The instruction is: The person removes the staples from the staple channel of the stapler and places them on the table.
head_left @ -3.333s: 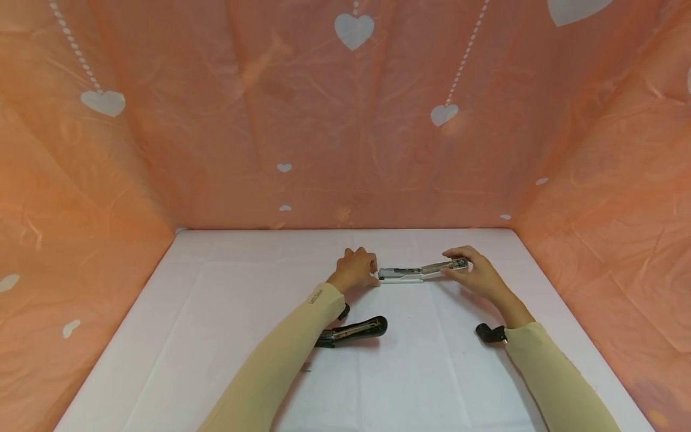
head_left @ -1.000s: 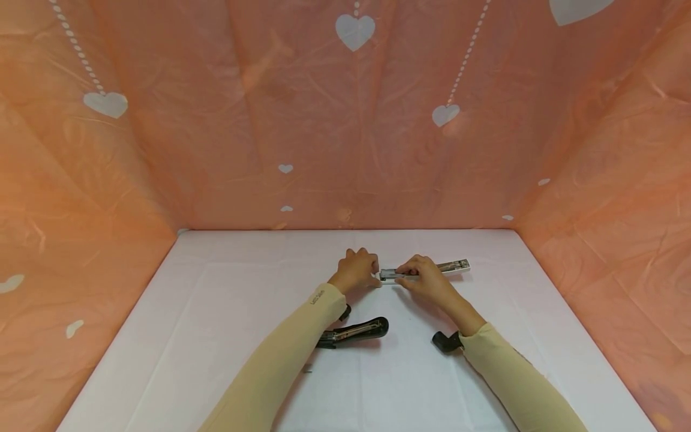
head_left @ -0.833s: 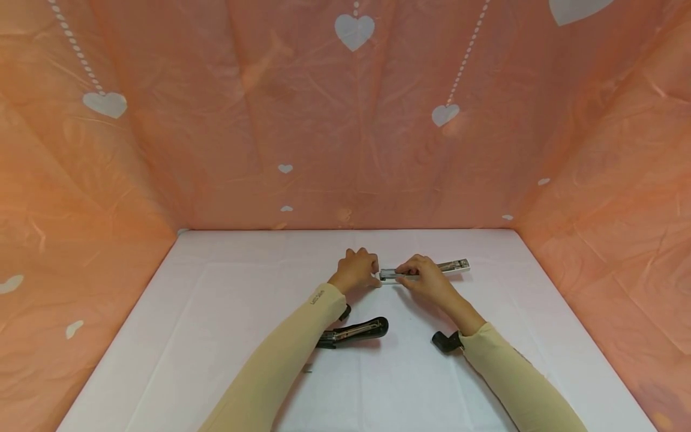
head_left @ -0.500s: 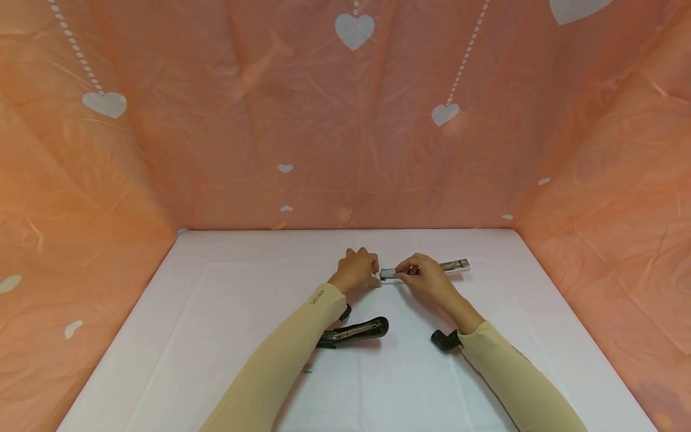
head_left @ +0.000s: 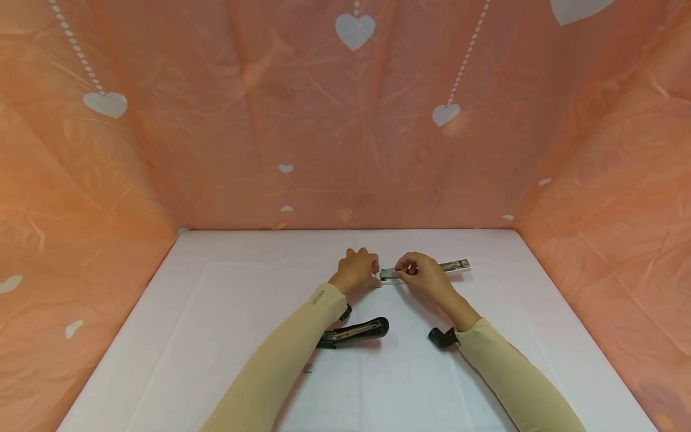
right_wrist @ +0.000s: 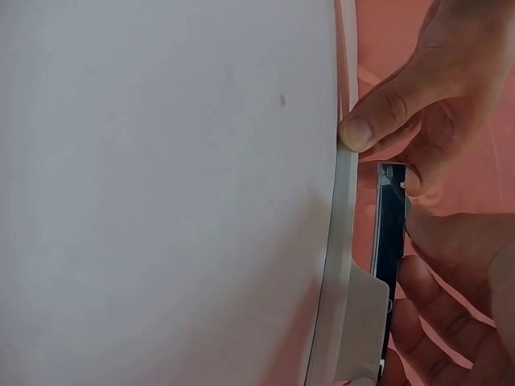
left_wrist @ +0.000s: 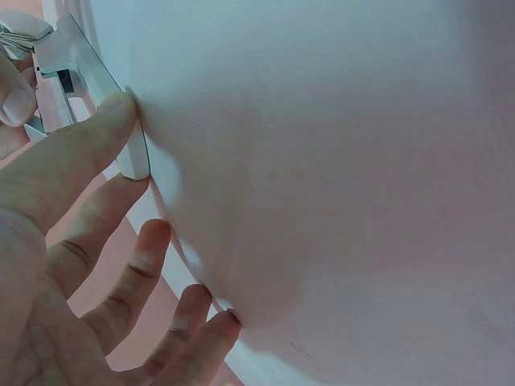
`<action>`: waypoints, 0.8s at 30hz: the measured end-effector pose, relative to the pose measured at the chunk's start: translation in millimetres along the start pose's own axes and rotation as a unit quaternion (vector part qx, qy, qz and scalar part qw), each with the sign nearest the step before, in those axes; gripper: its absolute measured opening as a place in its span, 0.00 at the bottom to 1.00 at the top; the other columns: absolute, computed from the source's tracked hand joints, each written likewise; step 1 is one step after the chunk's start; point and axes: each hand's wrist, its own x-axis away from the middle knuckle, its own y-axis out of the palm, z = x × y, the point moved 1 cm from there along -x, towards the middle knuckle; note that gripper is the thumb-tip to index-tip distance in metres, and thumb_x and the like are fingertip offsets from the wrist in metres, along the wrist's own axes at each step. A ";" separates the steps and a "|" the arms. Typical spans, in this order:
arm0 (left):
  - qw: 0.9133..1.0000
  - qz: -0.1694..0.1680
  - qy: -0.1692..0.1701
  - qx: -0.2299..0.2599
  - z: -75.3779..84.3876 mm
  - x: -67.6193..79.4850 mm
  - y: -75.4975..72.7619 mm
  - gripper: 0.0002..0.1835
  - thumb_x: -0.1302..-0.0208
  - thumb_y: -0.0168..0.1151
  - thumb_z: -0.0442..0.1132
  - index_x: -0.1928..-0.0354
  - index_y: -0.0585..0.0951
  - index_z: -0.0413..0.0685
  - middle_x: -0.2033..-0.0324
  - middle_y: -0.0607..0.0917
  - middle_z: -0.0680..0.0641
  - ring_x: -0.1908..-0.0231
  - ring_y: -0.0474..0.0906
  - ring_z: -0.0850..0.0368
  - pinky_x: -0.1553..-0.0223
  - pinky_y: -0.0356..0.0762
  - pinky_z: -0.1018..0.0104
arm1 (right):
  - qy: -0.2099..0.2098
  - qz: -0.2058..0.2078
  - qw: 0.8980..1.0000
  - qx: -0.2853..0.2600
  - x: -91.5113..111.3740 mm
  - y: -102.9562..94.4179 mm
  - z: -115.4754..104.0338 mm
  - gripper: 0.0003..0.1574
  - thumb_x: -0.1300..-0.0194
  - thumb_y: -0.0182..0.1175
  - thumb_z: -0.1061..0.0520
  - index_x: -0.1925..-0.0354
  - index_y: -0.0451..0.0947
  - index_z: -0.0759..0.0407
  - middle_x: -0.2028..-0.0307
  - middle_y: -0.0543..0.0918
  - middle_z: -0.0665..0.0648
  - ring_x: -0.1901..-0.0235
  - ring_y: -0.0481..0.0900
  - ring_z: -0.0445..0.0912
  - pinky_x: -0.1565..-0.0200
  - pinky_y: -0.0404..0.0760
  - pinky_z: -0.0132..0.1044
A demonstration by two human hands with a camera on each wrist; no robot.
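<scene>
A white stapler (head_left: 456, 266) lies opened out lengthwise near the back of the table. My left hand (head_left: 356, 268) pinches the left end of its base (left_wrist: 100, 68) between thumb and index finger, the other fingers spread. Over the stapler's middle, my right hand (head_left: 429, 281) pinches the metal staple magazine (head_left: 387, 273) between thumb and fingers. In the right wrist view the magazine (right_wrist: 392, 217) stands a little apart from the white base (right_wrist: 342, 241) at the end near my left hand. My right fingers cover the stapler's hinge area in the head view.
A black stapler (head_left: 356, 331), also opened out, lies nearer to me, partly hidden by my left sleeve (head_left: 286, 354). Small dark staple-like bits (head_left: 307, 371) lie beside that sleeve. Orange curtains with hearts (head_left: 345, 150) enclose the white table (head_left: 410, 390) at the back and sides.
My right hand has moved left from the stapler's far right end to its magazine. Over the last half second the magazine has tilted up slightly in its fingers. My left hand has stayed put.
</scene>
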 end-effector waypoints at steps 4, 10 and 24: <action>1.000 0.001 0.001 0.003 -0.4 -0.1 0.2 0.16 0.36 0.80 0.48 0.55 0.85 0.51 0.52 0.81 0.47 0.46 0.72 0.42 0.45 0.75 0.46 | -0.005 0.007 1.000 0.002 -1.3 0.8 1.3 0.06 0.34 0.76 0.61 0.60 0.86 0.57 0.69 0.84 0.50 0.68 0.79 0.43 0.63 0.75 0.37; 1.000 -0.001 0.001 0.003 -0.4 -0.5 0.3 0.15 0.36 0.80 0.48 0.57 0.84 0.51 0.53 0.80 0.47 0.46 0.72 0.41 0.46 0.75 0.45 | -0.013 0.010 1.000 -0.002 -2.5 1.4 0.4 0.12 0.34 0.76 0.61 0.54 0.86 0.61 0.69 0.85 0.50 0.69 0.79 0.42 0.64 0.75 0.36; 1.000 -0.002 0.001 -0.005 0.9 -0.4 0.6 0.15 0.36 0.81 0.49 0.58 0.84 0.51 0.54 0.79 0.47 0.48 0.72 0.42 0.47 0.76 0.46 | -0.053 0.012 0.998 0.014 -2.8 -5.4 1.5 0.06 0.34 0.74 0.64 0.57 0.89 0.61 0.68 0.84 0.52 0.68 0.81 0.45 0.63 0.80 0.37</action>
